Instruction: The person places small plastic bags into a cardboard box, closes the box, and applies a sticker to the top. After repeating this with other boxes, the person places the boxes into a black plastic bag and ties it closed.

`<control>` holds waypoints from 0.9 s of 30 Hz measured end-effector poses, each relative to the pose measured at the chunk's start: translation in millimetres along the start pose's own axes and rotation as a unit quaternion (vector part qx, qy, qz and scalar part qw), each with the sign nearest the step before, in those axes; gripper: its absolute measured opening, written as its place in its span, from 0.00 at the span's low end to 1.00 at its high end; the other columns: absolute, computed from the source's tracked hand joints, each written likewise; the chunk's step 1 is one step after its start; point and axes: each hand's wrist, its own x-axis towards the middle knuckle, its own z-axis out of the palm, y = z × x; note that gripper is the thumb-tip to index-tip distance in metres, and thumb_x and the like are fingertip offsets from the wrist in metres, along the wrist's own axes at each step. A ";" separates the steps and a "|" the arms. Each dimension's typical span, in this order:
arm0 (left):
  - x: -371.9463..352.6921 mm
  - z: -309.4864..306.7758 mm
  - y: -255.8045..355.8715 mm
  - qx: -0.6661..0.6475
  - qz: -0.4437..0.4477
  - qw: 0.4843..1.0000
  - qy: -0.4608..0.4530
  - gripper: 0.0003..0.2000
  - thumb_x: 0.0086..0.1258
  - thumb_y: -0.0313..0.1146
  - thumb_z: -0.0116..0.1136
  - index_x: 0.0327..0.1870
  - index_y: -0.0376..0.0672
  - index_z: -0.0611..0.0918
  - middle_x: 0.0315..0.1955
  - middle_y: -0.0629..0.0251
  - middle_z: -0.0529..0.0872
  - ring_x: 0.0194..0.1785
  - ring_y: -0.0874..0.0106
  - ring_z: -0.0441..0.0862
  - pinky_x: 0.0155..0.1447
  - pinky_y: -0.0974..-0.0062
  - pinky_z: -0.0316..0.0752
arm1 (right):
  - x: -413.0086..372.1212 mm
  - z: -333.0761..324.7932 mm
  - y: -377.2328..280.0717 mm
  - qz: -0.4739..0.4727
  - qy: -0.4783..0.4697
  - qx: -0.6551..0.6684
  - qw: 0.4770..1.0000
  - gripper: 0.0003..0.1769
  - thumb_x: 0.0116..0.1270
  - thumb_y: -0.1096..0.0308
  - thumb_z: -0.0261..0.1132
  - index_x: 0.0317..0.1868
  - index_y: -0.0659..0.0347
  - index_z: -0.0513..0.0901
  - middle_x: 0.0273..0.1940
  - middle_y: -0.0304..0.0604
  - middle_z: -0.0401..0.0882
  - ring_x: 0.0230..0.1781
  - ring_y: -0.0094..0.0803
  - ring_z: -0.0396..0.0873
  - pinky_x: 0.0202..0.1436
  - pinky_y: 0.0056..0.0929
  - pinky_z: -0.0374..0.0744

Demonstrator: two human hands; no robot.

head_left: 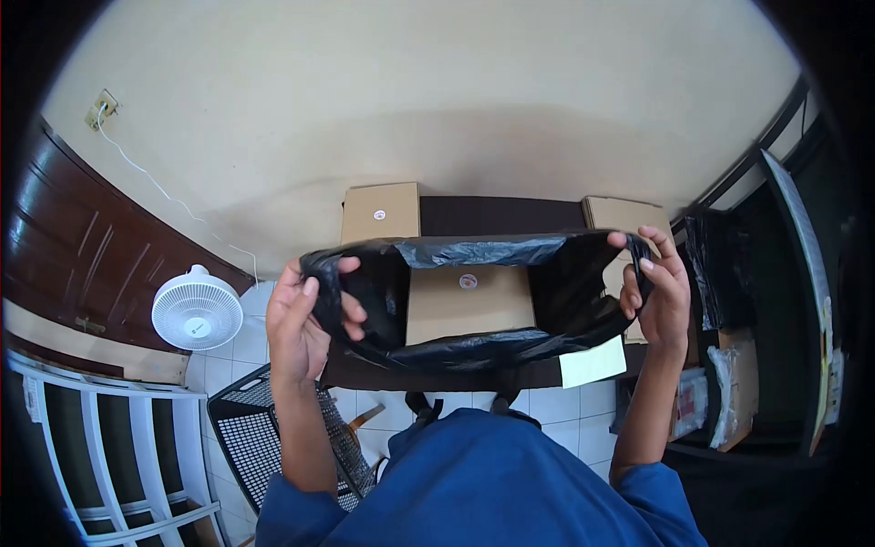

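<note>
A black plastic bag [474, 351] is stretched wide between my two hands, its mouth facing up toward me. Through the opening shows a flat brown cardboard box [469, 310] with a small round sticker near its far edge. My left hand [308, 319] grips the left side of the rim, the fingers hooked inside and the thumb outside. On the other side, my right hand [660, 292] pinches the right edge of the rim between thumb and fingers. Much of the box's sides is hidden by the bag.
Behind the bag is a dark-covered table [501, 214]. A stickered cardboard box [378, 214] stands at its back left, flat cardboard [629, 211] at its right. Pale paper [592, 365] lies at the front edge. A white fan [196, 310] and mesh chair [246, 428] are left; black plastic [720, 273] hangs right.
</note>
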 end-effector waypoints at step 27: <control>3.5 -15.5 -52.0 0.200 0.105 0.970 -0.086 0.32 0.67 0.20 0.64 0.73 0.32 0.66 0.73 0.40 0.69 0.54 0.60 0.88 0.55 0.68 0.86 | -4.1 57.3 66.5 -0.233 -0.141 -0.456 0.848 0.08 0.63 0.74 0.68 0.43 0.66 0.83 0.46 0.52 0.81 0.46 0.45 0.82 0.52 0.40 0.79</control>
